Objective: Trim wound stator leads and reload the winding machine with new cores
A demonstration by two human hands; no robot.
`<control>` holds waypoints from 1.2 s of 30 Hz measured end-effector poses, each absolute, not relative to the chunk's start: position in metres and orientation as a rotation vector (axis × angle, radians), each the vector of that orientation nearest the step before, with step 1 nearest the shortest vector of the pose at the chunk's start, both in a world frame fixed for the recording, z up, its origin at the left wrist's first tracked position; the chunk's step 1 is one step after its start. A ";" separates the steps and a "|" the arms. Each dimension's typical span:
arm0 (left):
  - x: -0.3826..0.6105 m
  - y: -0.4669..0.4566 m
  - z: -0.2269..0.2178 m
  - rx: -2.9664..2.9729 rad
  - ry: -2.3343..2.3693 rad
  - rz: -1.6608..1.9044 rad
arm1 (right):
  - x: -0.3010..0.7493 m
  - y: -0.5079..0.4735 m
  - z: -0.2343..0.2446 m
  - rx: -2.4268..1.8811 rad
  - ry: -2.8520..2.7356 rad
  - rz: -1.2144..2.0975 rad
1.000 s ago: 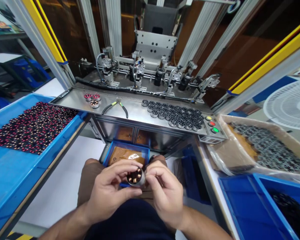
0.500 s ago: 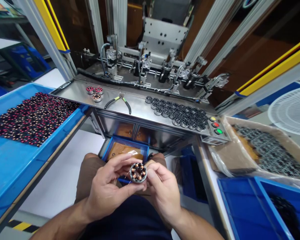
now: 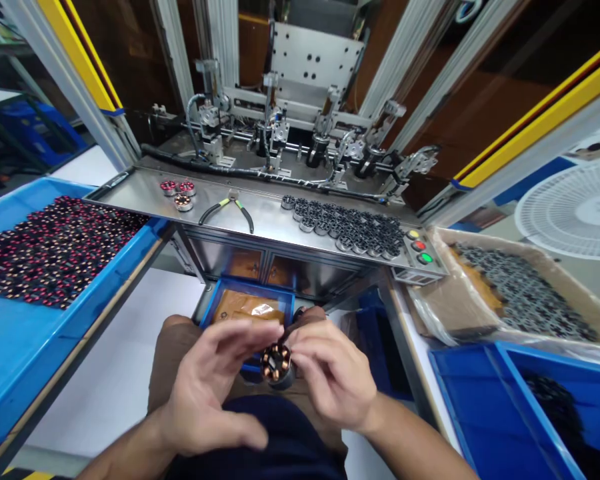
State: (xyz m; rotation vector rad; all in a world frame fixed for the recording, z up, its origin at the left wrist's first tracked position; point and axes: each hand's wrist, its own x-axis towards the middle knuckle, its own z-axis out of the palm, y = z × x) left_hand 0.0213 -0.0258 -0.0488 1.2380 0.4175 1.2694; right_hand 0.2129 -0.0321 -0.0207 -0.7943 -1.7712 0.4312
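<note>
Well below tray edge (image 3: 275, 237), right hand (image 3: 333, 377) holds ring (image 3: 281, 380); left hand (image 3: 207, 397) spread.

The top (image 3: 290, 443) is navy, the legwear (image 3: 169, 357) brown.

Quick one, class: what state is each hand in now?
Left hand: open, thumb spread away from the copper-wound part.
Right hand: closed, fingertips holding the copper-wound part.

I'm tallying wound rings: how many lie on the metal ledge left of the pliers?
3: the left red ring and right red ring at the back, the copper ring in front. None appears hidden.
</note>
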 end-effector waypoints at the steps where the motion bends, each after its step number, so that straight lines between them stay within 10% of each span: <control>1: 0.023 -0.022 -0.048 1.108 0.393 1.171 | 0.216 -0.031 -0.019 -0.746 -1.851 0.347; 6: 0.032 -0.009 -0.046 0.803 0.281 0.546 | 0.225 -0.030 -0.007 -0.658 -2.002 0.154; 15: 0.035 -0.006 -0.032 0.696 0.311 1.104 | 0.217 -0.032 0.009 -0.927 -1.743 0.499; 21: 0.042 0.006 -0.034 0.704 0.161 0.410 | 0.224 -0.028 0.019 -0.750 -1.881 0.533; 31: 0.042 -0.003 -0.029 0.765 0.326 1.170 | 0.219 -0.027 0.025 -0.902 -1.704 0.570; 36: 0.043 0.007 -0.031 0.714 0.177 0.449 | 0.221 -0.023 0.024 -0.761 -1.796 0.596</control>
